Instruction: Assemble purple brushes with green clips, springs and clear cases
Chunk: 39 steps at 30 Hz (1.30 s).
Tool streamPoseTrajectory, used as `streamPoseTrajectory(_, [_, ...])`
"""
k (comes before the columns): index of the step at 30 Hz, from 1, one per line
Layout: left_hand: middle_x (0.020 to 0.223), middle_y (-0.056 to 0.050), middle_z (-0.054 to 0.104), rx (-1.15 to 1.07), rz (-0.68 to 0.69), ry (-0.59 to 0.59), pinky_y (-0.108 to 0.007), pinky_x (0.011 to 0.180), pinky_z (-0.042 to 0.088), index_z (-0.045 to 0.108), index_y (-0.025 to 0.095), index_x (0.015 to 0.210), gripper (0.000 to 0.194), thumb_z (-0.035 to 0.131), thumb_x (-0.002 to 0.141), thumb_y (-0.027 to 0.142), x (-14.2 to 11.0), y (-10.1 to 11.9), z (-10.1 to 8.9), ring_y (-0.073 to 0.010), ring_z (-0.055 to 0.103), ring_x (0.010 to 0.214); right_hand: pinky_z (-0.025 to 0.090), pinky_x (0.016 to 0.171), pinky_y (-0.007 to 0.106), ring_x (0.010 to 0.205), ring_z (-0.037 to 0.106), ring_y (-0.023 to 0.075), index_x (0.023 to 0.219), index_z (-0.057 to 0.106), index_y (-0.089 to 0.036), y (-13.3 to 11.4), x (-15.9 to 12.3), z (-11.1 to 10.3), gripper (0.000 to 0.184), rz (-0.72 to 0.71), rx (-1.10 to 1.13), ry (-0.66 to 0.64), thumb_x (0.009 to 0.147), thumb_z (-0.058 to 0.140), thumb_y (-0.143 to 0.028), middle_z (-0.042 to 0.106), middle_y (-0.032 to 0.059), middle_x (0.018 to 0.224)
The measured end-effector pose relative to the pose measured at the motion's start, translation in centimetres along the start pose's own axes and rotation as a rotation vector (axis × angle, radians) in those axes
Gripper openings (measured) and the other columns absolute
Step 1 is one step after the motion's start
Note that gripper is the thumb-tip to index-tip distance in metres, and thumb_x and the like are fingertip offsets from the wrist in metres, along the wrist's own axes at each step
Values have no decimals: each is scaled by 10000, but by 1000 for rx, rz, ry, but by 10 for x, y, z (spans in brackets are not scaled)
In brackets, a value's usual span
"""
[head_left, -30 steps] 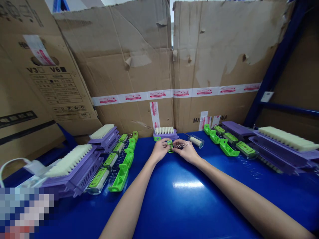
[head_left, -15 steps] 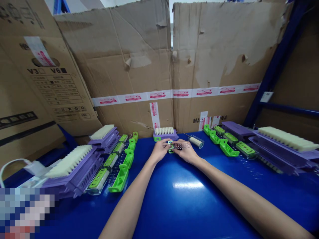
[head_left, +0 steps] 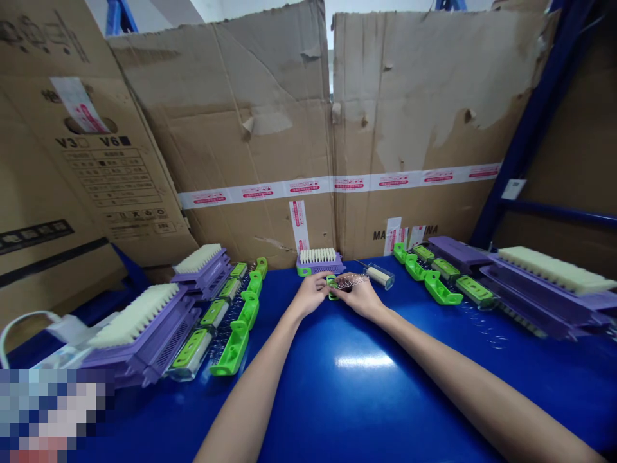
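Note:
Near the back of the blue table (head_left: 366, 411), both hands meet over a small green plastic plate (head_left: 331, 294). My left hand (head_left: 311, 296) closes its fingertips on the plate's left side. A thin metal coil spring (head_left: 351, 280) stretches across the fingers of my right hand (head_left: 362, 298), which is closed on it with its fingertips at the green plate. How the spring meets the plate is too small to make out. Just behind stands a purple block with a cream-coloured brush (head_left: 318, 256). To the right lies a clear case with a cream insert (head_left: 380, 275).
On the left, purple brush units (head_left: 137, 315), green-topped clear cases (head_left: 193, 347) and green brackets (head_left: 234, 347) lie in rows with springs. Similar green brackets (head_left: 441, 289) and purple units (head_left: 554, 283) stand at right. Cardboard sheets (head_left: 241, 128) wall the back.
The spring has tilted and its left end has dipped toward the green plate. The hands stay nearly in place, and the camera view has shifted slightly.

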<state>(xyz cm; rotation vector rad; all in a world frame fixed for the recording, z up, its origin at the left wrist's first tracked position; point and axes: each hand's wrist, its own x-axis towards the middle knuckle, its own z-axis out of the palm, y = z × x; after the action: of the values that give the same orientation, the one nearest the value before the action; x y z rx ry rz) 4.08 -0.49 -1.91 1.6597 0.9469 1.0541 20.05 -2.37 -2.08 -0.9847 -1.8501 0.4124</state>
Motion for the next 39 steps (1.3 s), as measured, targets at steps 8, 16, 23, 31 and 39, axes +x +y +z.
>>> streamPoseTrajectory(8, [697,-26,676,-10,-21,79,-233,662,481,622,110,1064,376,597,692,59,1,-2,4,-138,629,691,509,729,339,818,661,230,818,708,-227,-1,0,-5,132,-74,29,-66,746,601,-199,719,45,908])
streamPoseTrajectory(16, [674,-14,649,21,-8,31,-255,704,467,630,98,1077,367,614,710,95,-1,2,1,-126,592,655,505,696,307,728,656,196,839,667,-204,-2,-1,-2,121,-4,88,-14,748,616,-267,710,41,830])
streamPoseTrajectory(23, [666,-5,635,13,-25,-22,-242,689,457,626,104,1087,410,631,678,79,0,3,-1,-119,584,646,480,660,289,728,649,203,767,657,-200,-5,-1,-5,86,-14,36,-54,764,605,-269,699,42,786])
streamPoseTrajectory(31, [699,-25,655,14,-42,-10,-252,699,457,622,86,1099,406,625,693,96,0,3,0,-135,594,684,485,783,293,855,658,205,826,680,-187,-6,0,-12,143,-120,-63,-158,790,542,-172,711,46,884])
streamPoseTrajectory(39, [660,15,598,-6,-58,-48,-220,642,426,598,84,1131,484,608,649,43,0,4,-2,-93,539,614,478,742,277,804,657,184,804,674,-179,-4,1,-9,114,-96,-79,-137,803,562,-196,707,52,899])
